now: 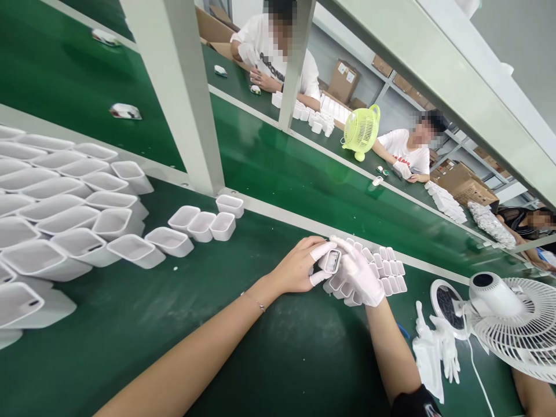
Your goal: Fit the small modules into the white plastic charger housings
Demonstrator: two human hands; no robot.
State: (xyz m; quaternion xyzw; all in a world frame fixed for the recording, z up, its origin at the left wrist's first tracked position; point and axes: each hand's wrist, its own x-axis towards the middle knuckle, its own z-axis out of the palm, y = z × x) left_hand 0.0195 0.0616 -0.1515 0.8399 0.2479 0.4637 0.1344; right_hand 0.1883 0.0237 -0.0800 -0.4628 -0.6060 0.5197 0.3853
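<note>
A small white plastic case [332,262] with rounded corners is held up, its open end facing me; something grey sits inside its rim. My left hand [297,266], with white covers on its fingertips, pinches the case from the left. White-gloved, my right hand [360,269] closes around the case's right side and top, hiding part of it. Just behind and beneath that hand stand rows of similar small white cases [386,269].
Many open white housings [56,200] crowd the green table [208,324] at left. A white fan [512,318] and spare gloves [436,347] lie right. A metal post [178,87] rises before the green conveyor belt [282,156]. Co-workers sit across it near a yellow-green fan [360,128].
</note>
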